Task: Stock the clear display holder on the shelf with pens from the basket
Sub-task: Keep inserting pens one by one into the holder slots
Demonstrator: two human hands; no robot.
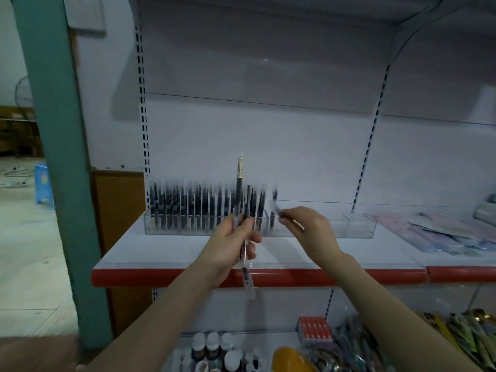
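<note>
Clear holder point(349, 229) sits on the shelf point(161, 253), its left half full of standing pens point(188, 205). The left hand point(228, 245) grips a bunch of pens point(239, 178) pointing straight up; a loose grip could drop them. The right hand point(311, 229) pinches one pen point(276, 208), blurry, leaning up-left at the holder; it could knock the pens beside it or miss its slot.

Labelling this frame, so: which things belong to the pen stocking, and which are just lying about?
Job: holder, stocked pens, bundle in left hand, pen pinched by right hand.
Lying about: bottles, packets, stool.
</note>
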